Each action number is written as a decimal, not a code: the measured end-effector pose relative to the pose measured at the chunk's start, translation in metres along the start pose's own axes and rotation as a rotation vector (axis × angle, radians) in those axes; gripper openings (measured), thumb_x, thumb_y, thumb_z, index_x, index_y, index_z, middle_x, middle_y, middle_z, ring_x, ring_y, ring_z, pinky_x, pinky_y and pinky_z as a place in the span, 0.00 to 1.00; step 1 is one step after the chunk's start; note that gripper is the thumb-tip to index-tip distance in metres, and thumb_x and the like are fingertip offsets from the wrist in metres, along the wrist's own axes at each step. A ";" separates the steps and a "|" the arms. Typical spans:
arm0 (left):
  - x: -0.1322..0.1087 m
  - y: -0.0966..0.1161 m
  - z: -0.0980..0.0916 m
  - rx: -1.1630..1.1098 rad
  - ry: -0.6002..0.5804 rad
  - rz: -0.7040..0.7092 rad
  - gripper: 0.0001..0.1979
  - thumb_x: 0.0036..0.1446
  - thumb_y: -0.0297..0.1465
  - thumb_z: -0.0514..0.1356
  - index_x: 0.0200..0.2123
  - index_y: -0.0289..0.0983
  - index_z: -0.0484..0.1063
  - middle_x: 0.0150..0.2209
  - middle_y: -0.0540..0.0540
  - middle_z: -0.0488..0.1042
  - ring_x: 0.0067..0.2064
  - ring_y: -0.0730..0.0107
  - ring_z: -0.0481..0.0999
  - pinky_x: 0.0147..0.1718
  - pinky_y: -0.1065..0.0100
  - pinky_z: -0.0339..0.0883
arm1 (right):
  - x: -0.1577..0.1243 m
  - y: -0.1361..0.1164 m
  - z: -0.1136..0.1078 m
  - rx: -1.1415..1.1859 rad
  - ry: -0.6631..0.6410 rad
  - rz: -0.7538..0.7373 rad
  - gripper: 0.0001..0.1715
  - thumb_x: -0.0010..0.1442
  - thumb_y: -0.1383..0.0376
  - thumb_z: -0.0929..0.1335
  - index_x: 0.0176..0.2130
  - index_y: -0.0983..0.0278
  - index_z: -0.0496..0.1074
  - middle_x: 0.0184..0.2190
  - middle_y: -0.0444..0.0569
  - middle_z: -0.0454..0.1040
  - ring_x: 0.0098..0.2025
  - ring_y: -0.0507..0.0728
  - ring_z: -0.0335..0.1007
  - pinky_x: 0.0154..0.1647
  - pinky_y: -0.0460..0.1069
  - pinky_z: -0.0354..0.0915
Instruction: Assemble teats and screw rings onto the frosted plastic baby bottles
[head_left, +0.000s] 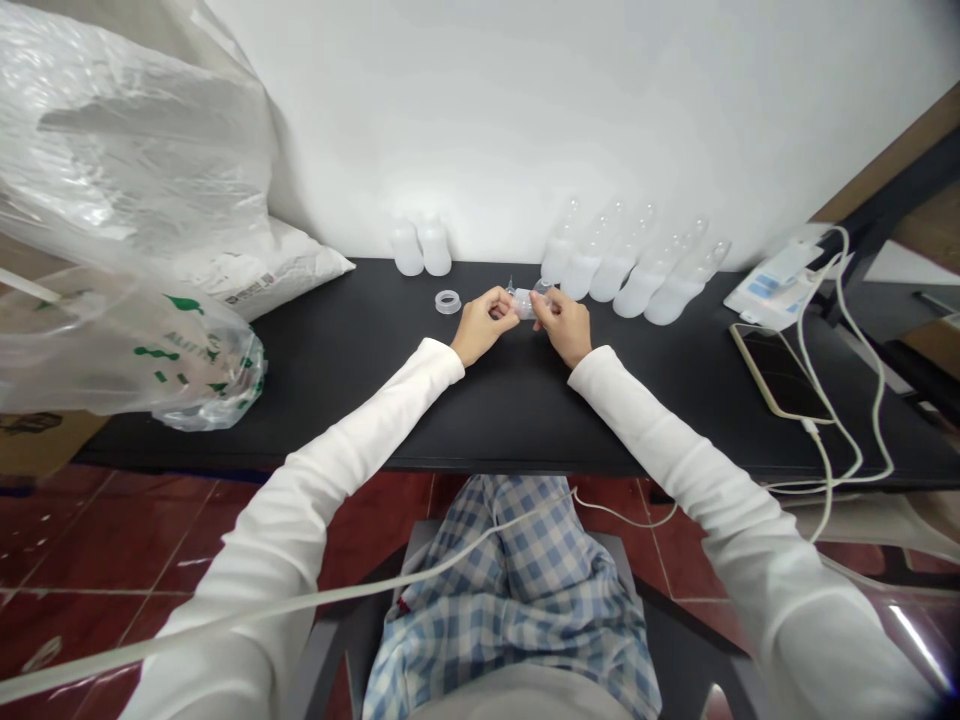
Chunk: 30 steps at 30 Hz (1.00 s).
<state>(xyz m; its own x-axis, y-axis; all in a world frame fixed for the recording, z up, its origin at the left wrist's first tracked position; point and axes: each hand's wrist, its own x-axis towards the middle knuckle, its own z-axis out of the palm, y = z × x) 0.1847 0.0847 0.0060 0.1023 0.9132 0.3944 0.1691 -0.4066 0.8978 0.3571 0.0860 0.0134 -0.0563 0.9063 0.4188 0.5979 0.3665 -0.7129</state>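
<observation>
Close together over the black table, my left hand (484, 325) and my right hand (562, 322) both have their fingers pinched. Between them is a small translucent plastic piece (523, 303), held sideways, with the right fingers around one end and the left fingertips at the other. Its exact kind is partly hidden by the fingers. A translucent collar ring (448, 301) lies left of my left hand. Behind the hands are small clear parts (541, 287), too small to make out. Several capped, frosted baby bottles (592, 262) stand to the right of them.
Two frosted bottles (421, 248) without caps stand by the wall. Large plastic bags (135, 150) crowd the left side. A phone (780, 372) with a white cable (847, 440) and a blue-white package (772, 285) lie at the right. Another cable crosses my lap.
</observation>
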 end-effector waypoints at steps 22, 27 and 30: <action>0.016 0.002 -0.022 -0.165 -0.091 -0.170 0.10 0.56 0.21 0.57 0.23 0.36 0.68 0.20 0.53 0.69 0.23 0.78 0.67 0.28 0.72 0.61 | 0.014 0.015 -0.014 -0.202 -0.229 -0.782 0.14 0.74 0.66 0.58 0.52 0.61 0.69 0.58 0.59 0.74 0.60 0.60 0.71 0.60 0.59 0.72; 0.015 0.001 -0.020 -0.226 -0.036 -0.123 0.12 0.58 0.27 0.59 0.22 0.37 0.65 0.20 0.54 0.64 0.23 0.79 0.62 0.24 0.74 0.57 | 0.012 0.012 -0.017 -0.320 -0.221 -0.943 0.21 0.75 0.70 0.55 0.49 0.62 0.74 0.61 0.55 0.75 0.67 0.59 0.69 0.64 0.61 0.72; 0.013 0.005 -0.017 -0.231 0.012 -0.150 0.16 0.59 0.31 0.59 0.20 0.37 0.61 0.18 0.54 0.58 0.21 0.80 0.56 0.21 0.74 0.51 | 0.010 0.008 -0.015 -0.358 -0.243 -0.980 0.18 0.76 0.65 0.58 0.43 0.61 0.76 0.60 0.52 0.77 0.67 0.58 0.69 0.63 0.59 0.74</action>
<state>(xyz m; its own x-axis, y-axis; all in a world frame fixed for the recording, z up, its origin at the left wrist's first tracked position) 0.1701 0.0947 0.0184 0.0810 0.9635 0.2550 -0.0464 -0.2519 0.9666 0.3734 0.0946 0.0199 -0.7731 0.2826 0.5678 0.4034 0.9100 0.0964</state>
